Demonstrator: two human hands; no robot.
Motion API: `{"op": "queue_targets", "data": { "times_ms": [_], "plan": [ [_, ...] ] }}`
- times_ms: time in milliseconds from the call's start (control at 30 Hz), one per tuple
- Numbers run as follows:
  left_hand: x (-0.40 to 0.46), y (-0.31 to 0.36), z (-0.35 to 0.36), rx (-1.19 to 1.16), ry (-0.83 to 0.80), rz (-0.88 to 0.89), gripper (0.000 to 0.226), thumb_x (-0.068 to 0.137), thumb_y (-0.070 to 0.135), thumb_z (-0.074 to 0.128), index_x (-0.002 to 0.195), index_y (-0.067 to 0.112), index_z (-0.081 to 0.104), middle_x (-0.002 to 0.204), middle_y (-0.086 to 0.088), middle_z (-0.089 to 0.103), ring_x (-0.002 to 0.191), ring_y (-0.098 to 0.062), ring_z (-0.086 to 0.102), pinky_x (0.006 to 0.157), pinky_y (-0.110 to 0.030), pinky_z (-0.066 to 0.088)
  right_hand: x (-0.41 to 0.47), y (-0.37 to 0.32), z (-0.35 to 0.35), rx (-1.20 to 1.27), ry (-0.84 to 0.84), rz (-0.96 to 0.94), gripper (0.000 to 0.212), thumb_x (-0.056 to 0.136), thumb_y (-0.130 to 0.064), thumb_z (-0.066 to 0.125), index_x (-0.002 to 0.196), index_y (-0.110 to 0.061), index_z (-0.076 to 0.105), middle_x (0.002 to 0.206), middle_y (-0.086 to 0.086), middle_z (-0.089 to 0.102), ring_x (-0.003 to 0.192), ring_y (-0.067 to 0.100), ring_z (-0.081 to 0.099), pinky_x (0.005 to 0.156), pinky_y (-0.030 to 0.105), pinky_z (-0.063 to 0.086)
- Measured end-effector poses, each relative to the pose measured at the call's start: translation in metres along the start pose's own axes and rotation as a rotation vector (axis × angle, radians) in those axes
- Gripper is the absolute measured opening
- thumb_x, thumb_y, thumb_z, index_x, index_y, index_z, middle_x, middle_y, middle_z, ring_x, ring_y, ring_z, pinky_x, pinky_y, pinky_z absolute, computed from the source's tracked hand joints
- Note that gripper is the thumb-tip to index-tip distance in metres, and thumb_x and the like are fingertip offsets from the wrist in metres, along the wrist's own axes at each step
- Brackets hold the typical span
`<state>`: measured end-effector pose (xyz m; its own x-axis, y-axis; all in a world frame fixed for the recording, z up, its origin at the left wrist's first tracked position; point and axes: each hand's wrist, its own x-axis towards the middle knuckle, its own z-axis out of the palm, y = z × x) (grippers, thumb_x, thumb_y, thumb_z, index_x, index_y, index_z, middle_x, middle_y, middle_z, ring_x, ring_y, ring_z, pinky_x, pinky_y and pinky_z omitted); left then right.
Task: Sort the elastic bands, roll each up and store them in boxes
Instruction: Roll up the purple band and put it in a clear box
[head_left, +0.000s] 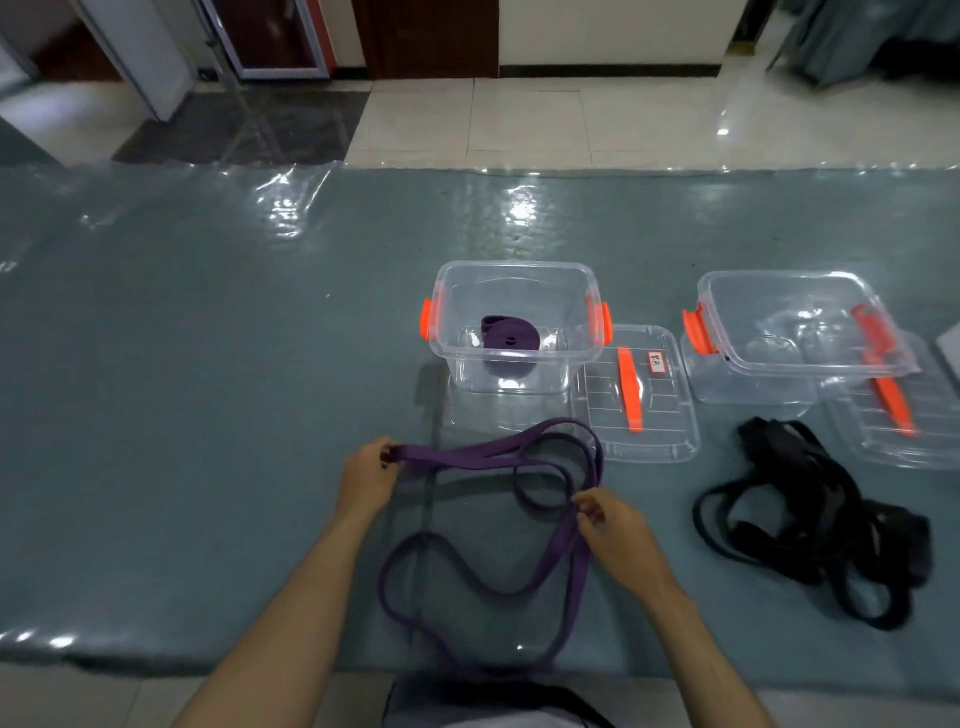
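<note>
A long purple elastic band (498, 571) lies in loose loops on the table in front of me. My left hand (366, 475) pinches its gathered left end. My right hand (610, 525) pinches the strands at the right, where the loops cross. Behind them stands a clear box with orange latches (452, 332), holding one rolled purple band (506, 343). A second clear box (769, 379) stands tilted at the right and looks empty. A pile of tangled black bands (821, 525) lies in front of it.
Two clear lids with orange handles lie flat: one (660, 415) between the boxes, the other (914, 431) under the right box's edge. The table (208, 415) has a teal cover under clear plastic. Its near edge runs just below my forearms.
</note>
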<state>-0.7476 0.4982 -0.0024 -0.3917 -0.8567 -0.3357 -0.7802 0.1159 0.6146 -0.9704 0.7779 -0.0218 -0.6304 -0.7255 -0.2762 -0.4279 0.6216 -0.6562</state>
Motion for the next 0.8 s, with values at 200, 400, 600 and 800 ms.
{"op": "queue_targets", "data": {
  "times_ms": [200,400,600,800],
  "plan": [
    [-0.011,0.055,-0.053,-0.262,0.229,0.199,0.034,0.094,-0.012,0.062,0.118,0.009,0.075,0.107,-0.003,0.073,0.1,-0.026,0.07,0.092,-0.04,0.058,0.01,-0.032,-0.022,0.118,0.069,-0.058,0.024,0.096,-0.009,0.069,0.114,-0.024,0.072,0.1,-0.009,0.072,0.088,-0.004,0.064,0.083,0.019,0.054],
    [-0.038,0.127,-0.11,-0.446,0.353,0.499,0.032,0.102,0.0,0.062,0.115,0.027,0.072,0.107,0.015,0.075,0.097,-0.011,0.072,0.085,-0.025,0.06,0.023,-0.124,-0.063,0.362,0.112,-0.303,0.019,0.104,-0.013,0.065,0.117,-0.026,0.07,0.111,-0.008,0.075,0.103,0.0,0.07,0.091,0.024,0.059],
    [-0.071,0.178,-0.096,-0.488,0.195,0.674,0.019,0.091,-0.003,0.077,0.098,0.015,0.075,0.098,0.009,0.078,0.093,-0.007,0.075,0.08,-0.018,0.056,0.022,-0.208,-0.093,0.536,0.092,-0.573,0.039,0.101,-0.028,0.066,0.14,-0.022,0.064,0.13,-0.005,0.069,0.113,0.006,0.069,0.088,0.017,0.056],
    [-0.081,0.188,-0.054,-0.688,0.092,0.624,0.019,0.088,-0.007,0.077,0.107,-0.003,0.078,0.108,-0.018,0.075,0.102,-0.026,0.077,0.094,-0.043,0.063,0.029,-0.204,-0.106,0.41,0.229,-0.618,0.027,0.091,-0.017,0.081,0.118,-0.014,0.077,0.107,-0.004,0.073,0.091,0.013,0.072,0.078,0.026,0.061]
  ]
}}
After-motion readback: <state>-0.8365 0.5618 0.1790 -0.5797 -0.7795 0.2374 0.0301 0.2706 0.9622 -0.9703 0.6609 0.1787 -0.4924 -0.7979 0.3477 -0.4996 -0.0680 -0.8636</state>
